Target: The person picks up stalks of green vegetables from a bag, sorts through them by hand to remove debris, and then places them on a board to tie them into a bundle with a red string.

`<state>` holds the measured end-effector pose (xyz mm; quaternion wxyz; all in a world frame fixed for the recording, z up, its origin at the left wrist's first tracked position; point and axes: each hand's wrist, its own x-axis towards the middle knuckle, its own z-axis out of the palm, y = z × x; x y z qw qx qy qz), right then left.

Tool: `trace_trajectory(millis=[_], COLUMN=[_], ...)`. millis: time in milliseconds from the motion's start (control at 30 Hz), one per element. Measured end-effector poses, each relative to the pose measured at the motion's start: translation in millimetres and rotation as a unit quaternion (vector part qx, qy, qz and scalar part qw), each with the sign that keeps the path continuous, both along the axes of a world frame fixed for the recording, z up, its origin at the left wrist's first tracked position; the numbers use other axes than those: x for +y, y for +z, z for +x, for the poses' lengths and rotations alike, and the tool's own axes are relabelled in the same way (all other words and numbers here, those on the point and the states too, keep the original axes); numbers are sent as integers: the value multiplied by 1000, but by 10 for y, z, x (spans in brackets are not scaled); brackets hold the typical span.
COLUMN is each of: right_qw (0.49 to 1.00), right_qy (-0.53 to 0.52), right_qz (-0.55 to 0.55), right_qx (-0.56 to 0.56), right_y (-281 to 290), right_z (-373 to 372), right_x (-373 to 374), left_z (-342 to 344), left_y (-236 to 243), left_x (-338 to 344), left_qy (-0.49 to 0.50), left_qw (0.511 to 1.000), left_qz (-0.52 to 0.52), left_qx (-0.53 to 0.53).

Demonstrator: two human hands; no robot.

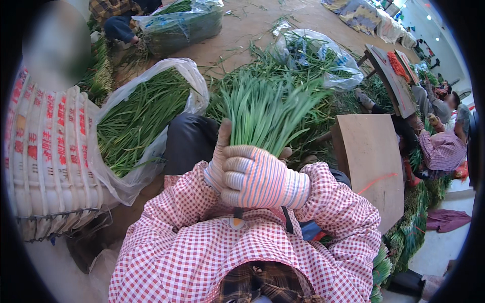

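Observation:
Both my hands wear striped knit gloves and are raised together in front of my chest. A thick bunch of garlic chives, long flat green leaves, stands up out of them, its tips fanning away from me. My right hand wraps across the lower part of the bunch with its fingers folded. Pressed against it, my left hand grips the bunch from the left side, one finger pointing up along the leaves. The stem ends are hidden behind the gloves.
A plastic bag of loose green leaves lies open at my left, beside a printed white woven sack. Loose chives cover the floor ahead. A wooden board stands at my right. Other people sit farther right.

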<state>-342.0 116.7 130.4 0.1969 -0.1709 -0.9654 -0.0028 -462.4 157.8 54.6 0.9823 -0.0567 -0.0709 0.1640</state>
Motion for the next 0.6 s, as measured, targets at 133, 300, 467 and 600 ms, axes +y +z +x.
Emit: trace_trajectory(millis=[133,300,467,600], right_qw=[996,918,552,605], right_qy=[53,-150,-262,-294], right_qz=[-68,-171,-532,-349], right_qx=[-14,325,586,653], right_y=[-56,-30,-356,-107], right_z=[21,706,1607,2006], right_x=[13,-213,-594,-686], left_z=[47,344,1080,2068], left_y=[-87,-16,-20,55], left_x=[14,94,81,-27], left_qy=[36,116,58,112], left_qw=[999,963,856,769], left_qz=[15,191,477,623], left_qx=[19,152,190,89])
